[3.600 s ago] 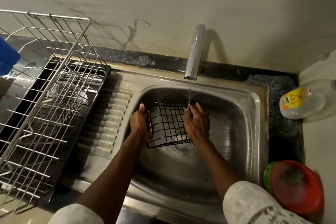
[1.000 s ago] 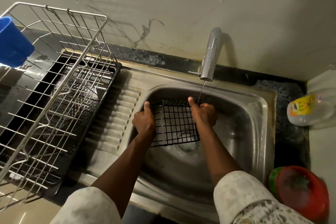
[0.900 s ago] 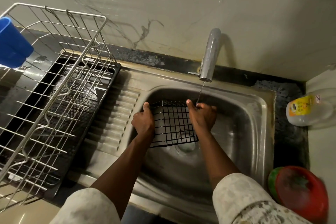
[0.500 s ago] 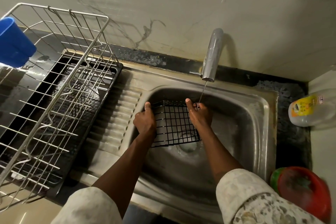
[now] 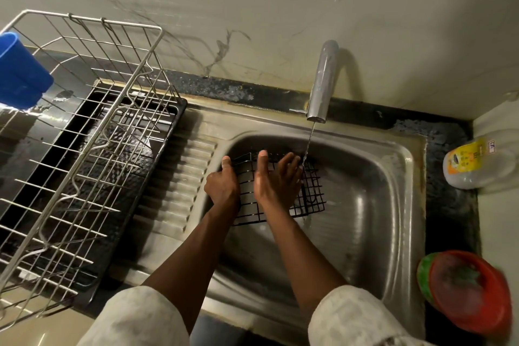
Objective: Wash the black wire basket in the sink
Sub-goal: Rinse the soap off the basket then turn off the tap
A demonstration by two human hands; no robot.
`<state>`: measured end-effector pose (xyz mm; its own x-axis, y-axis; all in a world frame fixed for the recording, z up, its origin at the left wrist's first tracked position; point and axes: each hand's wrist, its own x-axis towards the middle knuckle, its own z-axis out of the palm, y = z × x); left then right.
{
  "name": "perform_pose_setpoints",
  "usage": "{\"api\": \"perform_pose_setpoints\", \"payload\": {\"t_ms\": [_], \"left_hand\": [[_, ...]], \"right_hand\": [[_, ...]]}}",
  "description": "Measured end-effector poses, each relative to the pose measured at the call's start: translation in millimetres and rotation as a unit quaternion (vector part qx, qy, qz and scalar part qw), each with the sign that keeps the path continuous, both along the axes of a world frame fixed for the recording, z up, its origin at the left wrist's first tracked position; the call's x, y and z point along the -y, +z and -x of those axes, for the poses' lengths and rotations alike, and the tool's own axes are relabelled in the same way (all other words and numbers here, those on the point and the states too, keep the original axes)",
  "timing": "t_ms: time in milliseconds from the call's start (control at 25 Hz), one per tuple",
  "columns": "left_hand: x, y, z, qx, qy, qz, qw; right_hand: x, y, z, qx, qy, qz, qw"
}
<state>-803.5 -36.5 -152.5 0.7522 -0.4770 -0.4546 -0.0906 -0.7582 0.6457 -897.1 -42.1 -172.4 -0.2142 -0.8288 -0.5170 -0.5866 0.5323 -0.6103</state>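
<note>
The right hand [image 5: 276, 180] now sits further left, fingers flat across the basket [image 5: 311, 194] in the sink [image 5: 365, 219] — only the left hand [image 5: 222, 185] grips its rim — so the wet wire may slip.

Both arms stretched forward.
Left hand [image 5: 223, 187] grips the basket [image 5: 311, 191]; right hand [image 5: 276, 181] lies flat, fingers straight.

Dim, warm light from the near left. The tap [image 5: 323, 78] casts a soft shadow rightward; glare streaks the sink [image 5: 404, 166]. Edges bend, and the red bowl [image 5: 471, 295] is blurred.
</note>
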Motion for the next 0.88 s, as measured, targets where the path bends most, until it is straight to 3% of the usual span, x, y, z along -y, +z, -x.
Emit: {"api": "perform_pose_setpoints", "payload": {"t_ms": [160,240,360,480,600,760,880], "left_hand": [[-3,-3,0,0.012,0.001,0.01,1.0],[-3,-5,-2,0.019,-0.006,0.004,1.0],[-1,-5,-1,0.028,-0.009,0.001,1.0],[-1,-6,-1,0.022,0.001,0.01,1.0],[-2,-3,0,0.015,0.002,0.004,1.0],[-3,-1,-1,0.012,-0.005,0.015,1.0],[-3,-2,-1,0.015,-0.012,0.007,1.0]], "right_hand": [[51,-53,61,0.002,-0.112,-0.132,0.985],[63,-55,65,0.019,-0.129,-0.156,0.979],[35,-33,36,-0.037,-0.069,-0.105,0.991],[-2,-14,20,-0.004,0.005,-0.049,0.999],[7,-16,22,-0.005,-0.032,-0.053,0.998],[27,-22,44,-0.074,-0.017,-0.071,0.995],[37,-31,61,-0.048,-0.013,-0.07,0.996]]}}
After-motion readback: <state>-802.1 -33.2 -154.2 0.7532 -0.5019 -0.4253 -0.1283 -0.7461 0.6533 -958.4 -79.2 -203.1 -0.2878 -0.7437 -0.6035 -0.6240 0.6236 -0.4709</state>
